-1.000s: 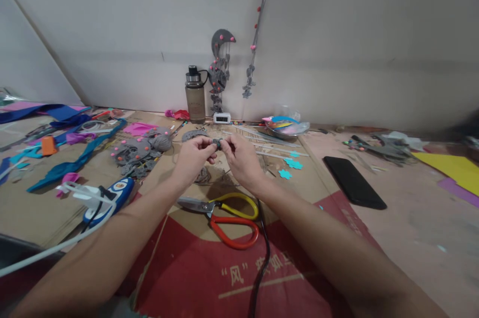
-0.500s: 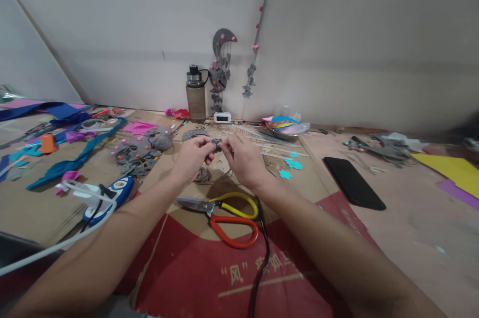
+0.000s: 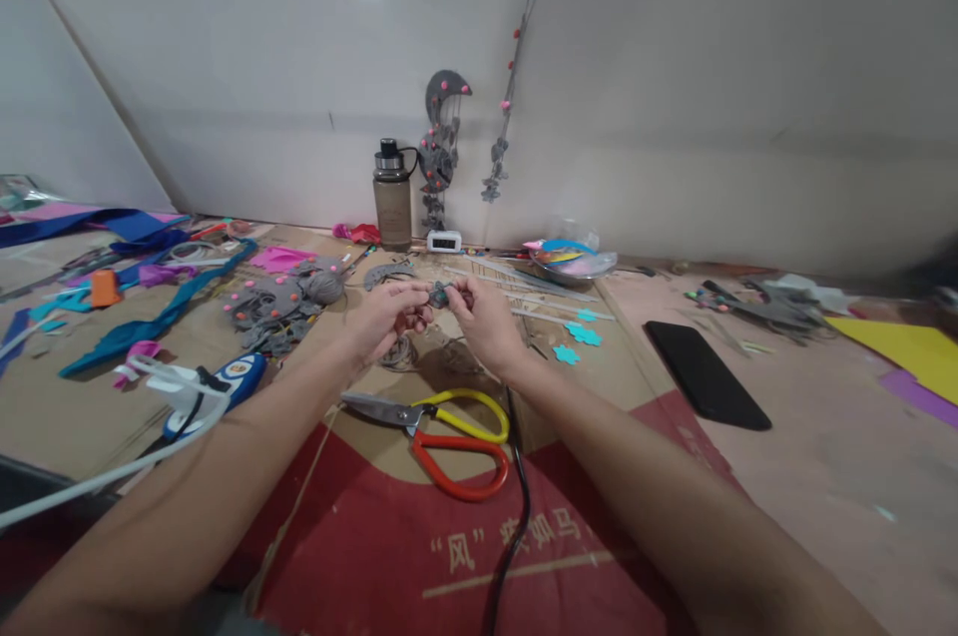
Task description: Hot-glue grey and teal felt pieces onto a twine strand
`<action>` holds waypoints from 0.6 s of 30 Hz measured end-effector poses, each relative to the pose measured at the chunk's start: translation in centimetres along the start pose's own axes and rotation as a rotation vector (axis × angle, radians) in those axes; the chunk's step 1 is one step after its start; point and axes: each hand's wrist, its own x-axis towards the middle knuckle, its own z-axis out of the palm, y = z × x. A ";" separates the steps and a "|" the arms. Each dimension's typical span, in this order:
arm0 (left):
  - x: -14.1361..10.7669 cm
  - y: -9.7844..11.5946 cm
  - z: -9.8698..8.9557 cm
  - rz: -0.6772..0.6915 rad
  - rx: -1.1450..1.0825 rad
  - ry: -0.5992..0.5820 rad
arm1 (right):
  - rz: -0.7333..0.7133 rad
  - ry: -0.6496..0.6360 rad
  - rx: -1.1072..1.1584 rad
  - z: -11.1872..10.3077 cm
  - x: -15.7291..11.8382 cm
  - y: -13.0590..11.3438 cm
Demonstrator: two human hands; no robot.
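Observation:
Between my two hands is a small grey felt piece (image 3: 439, 295) with a teal tint, too small for its shape to be sure. My left hand (image 3: 385, 318) pinches its left side, fingers curled. On the other side my right hand (image 3: 485, 324) grips it between thumb and fingers. Just below the hands lies a coil of grey yarn (image 3: 398, 353), partly hidden by the left hand. Scissors (image 3: 441, 426) with one yellow and one red handle rest nearer to me, blades pointing left. Teal felt flowers (image 3: 584, 333) lie right of my right hand.
Grey felt and yarn (image 3: 280, 302) pile up at left, near a blue-and-white glue gun (image 3: 243, 381) with a cable. A bottle (image 3: 393, 202) and small clock (image 3: 444, 242) stand by the white partition. A phone (image 3: 704, 371) lies at right. Felt garlands (image 3: 447, 97) hang behind.
The view has tilted up slightly. My right hand has turned, so its thumb now shows along the felt piece, and more of the piece is visible. Both hands keep hold.

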 end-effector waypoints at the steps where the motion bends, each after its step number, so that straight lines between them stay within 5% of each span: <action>1: 0.0 -0.2 -0.1 -0.003 -0.011 0.002 | 0.010 0.003 0.025 0.2 -0.1 0.4; 13: 1.7 0.1 -3.1 0.173 0.204 0.270 | -0.030 0.015 -0.038 1.3 -0.8 1.1; 18: 1.4 0.7 -3.8 0.273 0.539 0.336 | -0.039 -0.014 -0.075 1.4 -0.7 1.1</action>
